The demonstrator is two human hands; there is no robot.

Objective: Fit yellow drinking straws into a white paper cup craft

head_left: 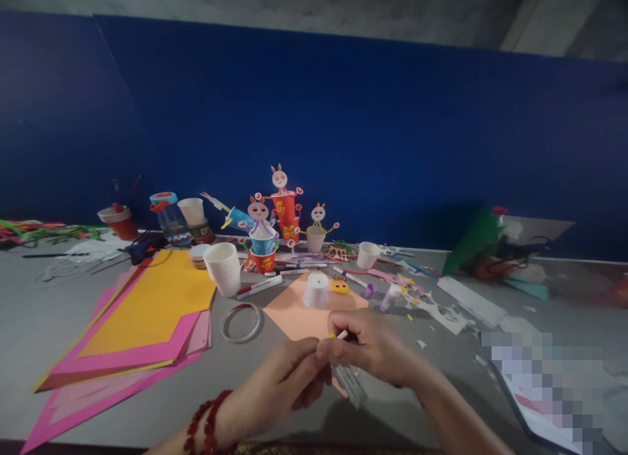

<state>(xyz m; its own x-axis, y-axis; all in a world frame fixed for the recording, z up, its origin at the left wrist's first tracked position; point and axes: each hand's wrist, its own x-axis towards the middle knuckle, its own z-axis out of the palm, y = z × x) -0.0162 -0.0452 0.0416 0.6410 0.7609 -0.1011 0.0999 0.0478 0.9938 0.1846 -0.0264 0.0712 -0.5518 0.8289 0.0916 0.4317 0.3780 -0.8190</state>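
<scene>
My left hand and my right hand meet low in the middle, both closed with the fingertips pinched together. A small white stick-like piece shows at the fingers of my right hand, with a bit of yellow beside it. Below the fingers hangs a translucent, pale strip or packet; its kind is unclear, and my fingers hide its upper end. Just beyond stands an upside-down white paper cup on an orange paper sheet. Next to the cup lies a yellow cut-out animal face.
Coloured paper sheets and a tape roll lie at left, near a large white cup. Decorated cup figures stand at the back. Markers, a glue stick and paper scraps are spread around. A blue panel rises behind.
</scene>
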